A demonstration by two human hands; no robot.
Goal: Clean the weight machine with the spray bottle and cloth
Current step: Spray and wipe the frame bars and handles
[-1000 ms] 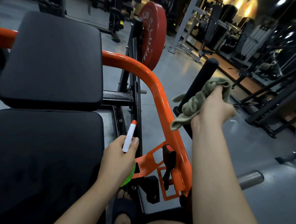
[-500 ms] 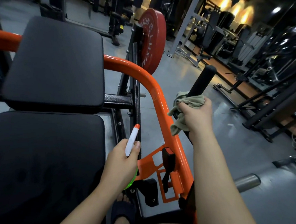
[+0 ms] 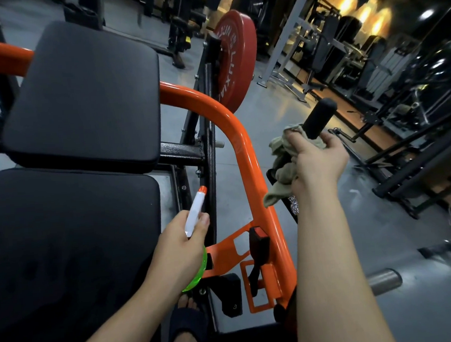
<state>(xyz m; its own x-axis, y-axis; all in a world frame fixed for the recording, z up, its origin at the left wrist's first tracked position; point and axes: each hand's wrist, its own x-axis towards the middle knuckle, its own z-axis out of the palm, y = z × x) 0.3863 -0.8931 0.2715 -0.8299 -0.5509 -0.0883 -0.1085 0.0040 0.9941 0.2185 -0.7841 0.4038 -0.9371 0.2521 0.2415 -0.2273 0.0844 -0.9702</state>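
Note:
The weight machine has an orange curved frame (image 3: 241, 145), two black pads (image 3: 86, 100) and a black foam handle (image 3: 319, 119) sticking up on the right. My right hand (image 3: 317, 161) grips an olive-green cloth (image 3: 283, 172) wrapped round the lower part of that handle. My left hand (image 3: 181, 246) holds the spray bottle (image 3: 195, 210): white nozzle with an orange tip pointing up, green body mostly hidden under my palm. It sits between the lower black pad and the orange frame.
A red weight plate (image 3: 238, 57) hangs on the machine's far side. Black racks and other machines (image 3: 405, 158) fill the right. A steel peg (image 3: 384, 281) juts out low right. My sandalled foot (image 3: 187, 323) is on the grey floor below.
My right hand slid the cloth down the black handle from its top, then back up a little. The left hand with the bottle stayed almost still.

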